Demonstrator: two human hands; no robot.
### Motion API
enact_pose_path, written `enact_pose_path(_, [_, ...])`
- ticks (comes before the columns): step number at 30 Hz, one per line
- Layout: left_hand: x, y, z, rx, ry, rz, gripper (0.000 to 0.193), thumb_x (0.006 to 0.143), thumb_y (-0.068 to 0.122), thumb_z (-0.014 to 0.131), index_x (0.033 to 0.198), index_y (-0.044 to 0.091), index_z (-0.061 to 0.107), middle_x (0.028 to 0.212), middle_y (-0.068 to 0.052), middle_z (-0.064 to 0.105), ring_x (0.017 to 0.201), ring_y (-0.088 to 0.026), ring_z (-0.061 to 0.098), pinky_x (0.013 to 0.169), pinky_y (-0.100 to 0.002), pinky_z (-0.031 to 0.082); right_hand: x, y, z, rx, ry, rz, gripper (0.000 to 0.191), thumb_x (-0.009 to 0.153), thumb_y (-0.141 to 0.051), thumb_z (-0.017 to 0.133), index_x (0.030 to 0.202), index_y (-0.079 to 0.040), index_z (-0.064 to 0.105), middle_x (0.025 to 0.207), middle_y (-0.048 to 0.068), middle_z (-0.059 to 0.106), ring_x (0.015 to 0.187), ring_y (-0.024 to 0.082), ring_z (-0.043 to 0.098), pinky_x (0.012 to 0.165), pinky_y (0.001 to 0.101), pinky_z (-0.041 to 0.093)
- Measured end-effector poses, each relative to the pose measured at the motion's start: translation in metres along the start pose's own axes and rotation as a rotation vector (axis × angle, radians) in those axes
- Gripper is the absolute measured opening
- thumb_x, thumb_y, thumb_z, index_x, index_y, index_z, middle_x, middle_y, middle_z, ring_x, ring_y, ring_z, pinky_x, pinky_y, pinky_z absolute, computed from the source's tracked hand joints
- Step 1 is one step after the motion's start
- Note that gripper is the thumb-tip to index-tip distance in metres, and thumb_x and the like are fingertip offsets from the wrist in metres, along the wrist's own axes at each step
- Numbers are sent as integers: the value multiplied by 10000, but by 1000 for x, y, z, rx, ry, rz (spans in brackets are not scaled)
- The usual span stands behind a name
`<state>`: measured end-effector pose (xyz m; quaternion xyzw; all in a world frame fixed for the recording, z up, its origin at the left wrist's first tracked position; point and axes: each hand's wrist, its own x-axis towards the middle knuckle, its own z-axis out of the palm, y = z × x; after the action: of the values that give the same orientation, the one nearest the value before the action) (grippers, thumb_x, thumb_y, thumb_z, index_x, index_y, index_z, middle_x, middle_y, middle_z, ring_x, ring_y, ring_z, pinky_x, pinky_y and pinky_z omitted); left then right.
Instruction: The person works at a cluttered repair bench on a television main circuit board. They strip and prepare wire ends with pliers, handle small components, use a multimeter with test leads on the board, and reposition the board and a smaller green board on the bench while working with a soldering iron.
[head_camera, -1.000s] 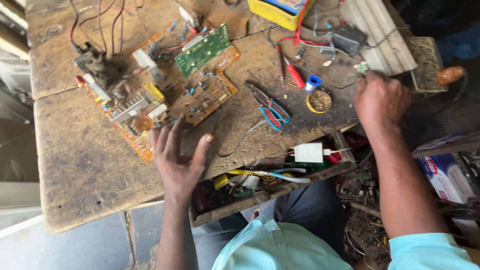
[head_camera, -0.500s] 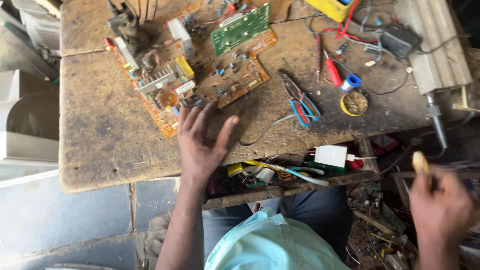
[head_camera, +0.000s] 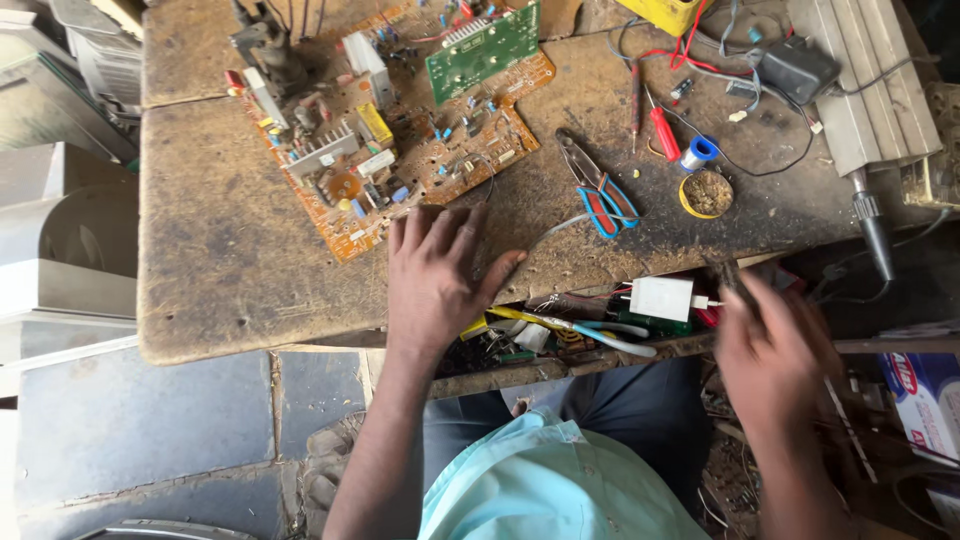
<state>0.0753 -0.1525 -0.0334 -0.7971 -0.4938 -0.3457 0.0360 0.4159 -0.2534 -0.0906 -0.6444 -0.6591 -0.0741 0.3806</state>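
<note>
The right hand (head_camera: 775, 345) is blurring at the bench's near edge, its grip impossible to tell; the left hand (head_camera: 435, 275) is lying flat and open, empty, on the wooden bench (head_camera: 220, 250), fingertips touching the orange circuit board (head_camera: 400, 140); blue-handled pliers (head_camera: 598, 190) are lying beyond.

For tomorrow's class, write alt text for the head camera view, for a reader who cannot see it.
A person's left hand lies flat, fingers spread, on a worn wooden workbench beside an orange circuit board. The right hand, blurred, is off the bench's front edge, near a white plug adapter. Blue-handled pliers lie between.
</note>
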Motion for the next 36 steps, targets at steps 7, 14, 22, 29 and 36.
enact_pose_path(7, [-6, 0, 0, 74, 47, 21, 535, 927, 454, 754, 1220, 10, 704, 1096, -132, 672, 1020, -330, 587, 909, -487, 450, 148, -43, 80, -223, -71, -222, 230, 1009, -276, 834, 1082, -78, 743, 1095, 125, 636, 1129, 371, 544, 985, 548, 418])
enact_pose_path(14, [-4, -5, 2, 98, 97, 32, 520, 927, 446, 772, 1155, -16, 698, 1060, -149, 663, 1005, -338, 580, 882, -493, 449, 211, -23, 152, -480, -72, -192, 187, 900, -323, 837, 975, -158, 794, 1092, 132, 631, 1153, 372, 516, 943, 604, 363])
enact_pose_path(22, [-2, -10, 4, 83, 74, 7, 511, 899, 437, 796, 1108, -20, 703, 1020, -140, 662, 976, -336, 576, 835, -489, 445, 233, 33, 123, -212, -62, -188, 45, 935, -100, 665, 919, -91, 706, 984, 150, 679, 1052, 339, 623, 934, 504, 483])
enact_pose_path(29, [4, -13, 4, 82, 94, 12, 480, 902, 429, 803, 1072, -8, 699, 991, -137, 659, 946, -332, 577, 797, -474, 447, 266, 11, 73, 314, 23, -31, 140, 994, 31, 490, 1122, 31, 548, 891, 139, 668, 839, 285, 701, 733, 425, 529])
enact_pose_path(36, [5, -17, 8, 86, 81, -4, 495, 904, 426, 803, 1075, -27, 697, 998, -153, 663, 950, -337, 582, 800, -479, 456, 290, 22, 108, -145, 17, -372, 278, 959, 112, 621, 1182, -28, 713, 1125, 208, 580, 1068, 373, 614, 930, 480, 502])
